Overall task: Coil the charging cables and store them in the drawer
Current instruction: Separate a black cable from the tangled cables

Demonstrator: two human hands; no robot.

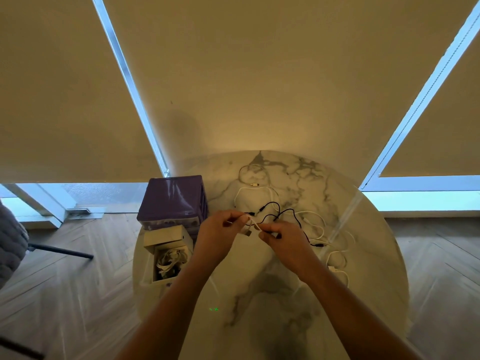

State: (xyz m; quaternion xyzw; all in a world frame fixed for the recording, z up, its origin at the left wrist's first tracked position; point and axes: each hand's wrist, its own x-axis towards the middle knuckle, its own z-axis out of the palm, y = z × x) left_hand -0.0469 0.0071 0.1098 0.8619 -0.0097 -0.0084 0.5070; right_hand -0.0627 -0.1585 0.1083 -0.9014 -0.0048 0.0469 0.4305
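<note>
1. A person's two bare hands met above the middle of a round marble table [272, 294], seen from a head-worn camera.
2. The left hand [217, 233] pinched a white cable [255, 224] between thumb and curled fingers; a plug end of it hung just below the fingertips.
3. The right hand [284, 236] pinched the same white cable close beside the left, fingers curled inward.
4. A black cable [275, 207] lay looped on the table just beyond the hands, tangled with more white cables [315, 224] that trailed off to the right.
5. Another thin cable [250, 175] lay in a loop at the far side of the table.
6. A purple drawer unit [172, 197] stood at the table's left edge, and its pulled-out drawer [168, 258], nearer the camera, held coiled white cables.
7. Drawn beige blinds [272, 74] filled the background above a wooden floor [65, 281].
</note>
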